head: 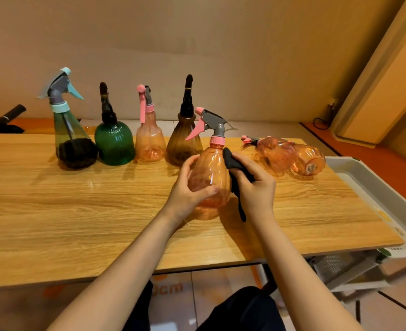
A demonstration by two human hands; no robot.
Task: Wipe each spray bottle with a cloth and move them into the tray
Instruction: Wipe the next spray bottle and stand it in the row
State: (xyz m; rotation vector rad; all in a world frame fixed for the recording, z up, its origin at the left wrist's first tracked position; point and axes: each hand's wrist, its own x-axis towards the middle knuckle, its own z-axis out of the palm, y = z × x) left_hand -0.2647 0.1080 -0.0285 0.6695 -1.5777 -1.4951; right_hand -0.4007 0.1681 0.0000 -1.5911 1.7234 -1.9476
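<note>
1. The translucent orange plastic spray bottle with the pink collar and grey-and-pink trigger head (pixel 210 173) looks empty, so I judge it light, with thin walls that would give a little under a squeeze. Its smooth, glossy, rounded belly is likely to be slippery, and the trigger head makes it top-heavy.
2. The best hold, in my judgement, is around the wide lower belly or at the narrow neck under the collar. The trigger is a poor place to take it.
3. The left hand (pixel 187 189) curls round the bottle's lower belly from the left, thumb across the front, and holds it upright just above the light wooden table (pixel 78 206).
4. The right hand (pixel 252 185) grips a small black cloth (pixel 235 168) and presses it against the bottle's right shoulder; a tail of cloth hangs below the hand.
5. Two more orange bottles (pixel 290 157) lie on their sides on the table, to the right of the hands.
6. The white plastic tray (pixel 354 170) sits at the table's right edge, beyond the right hand. No bottle shows in the part of it that is visible.
7. Four other bottles stand upright in a row at the back left.
</note>
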